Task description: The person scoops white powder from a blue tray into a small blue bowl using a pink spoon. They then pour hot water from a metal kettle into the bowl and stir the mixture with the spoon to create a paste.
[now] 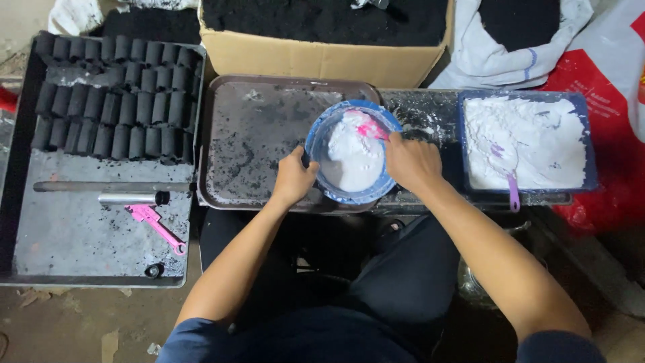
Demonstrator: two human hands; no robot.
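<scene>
Both hands work the blue bowl (352,158) on the dark tray (255,134): left hand (293,180) clamps its rim steady while right hand (411,161) pinches a pink stirrer (371,129) in white paste.

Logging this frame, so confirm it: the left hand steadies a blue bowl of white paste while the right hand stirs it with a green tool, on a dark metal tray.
One detail is off: the tool in the right hand is pink, not green, as the head view shows. The rest holds: the left hand steadies the blue bowl of white paste on the dark metal tray.
</scene>
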